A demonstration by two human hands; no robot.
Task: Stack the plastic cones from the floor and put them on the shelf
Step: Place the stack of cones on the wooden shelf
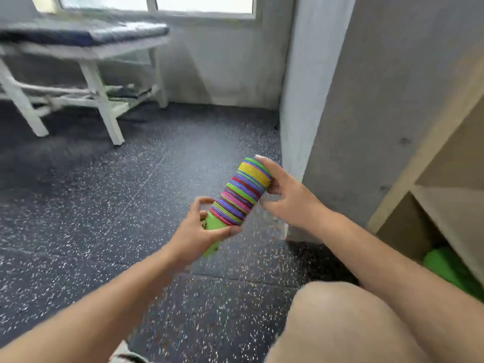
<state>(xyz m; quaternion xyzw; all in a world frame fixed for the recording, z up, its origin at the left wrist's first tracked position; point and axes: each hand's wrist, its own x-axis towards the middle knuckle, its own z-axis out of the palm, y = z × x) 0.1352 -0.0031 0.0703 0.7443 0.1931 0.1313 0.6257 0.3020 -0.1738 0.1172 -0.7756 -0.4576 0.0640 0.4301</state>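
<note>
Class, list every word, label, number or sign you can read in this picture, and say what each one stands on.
No readable text anywhere.
The stack of cones, gripped by the left hand and the right hand, shows only coloured rims.
The shelf and the bench show no lettering; the bench is blurred.

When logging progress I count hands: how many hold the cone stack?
2: left hand grips the stack at its green lower end; right hand holds its upper end. Both visible.
</note>
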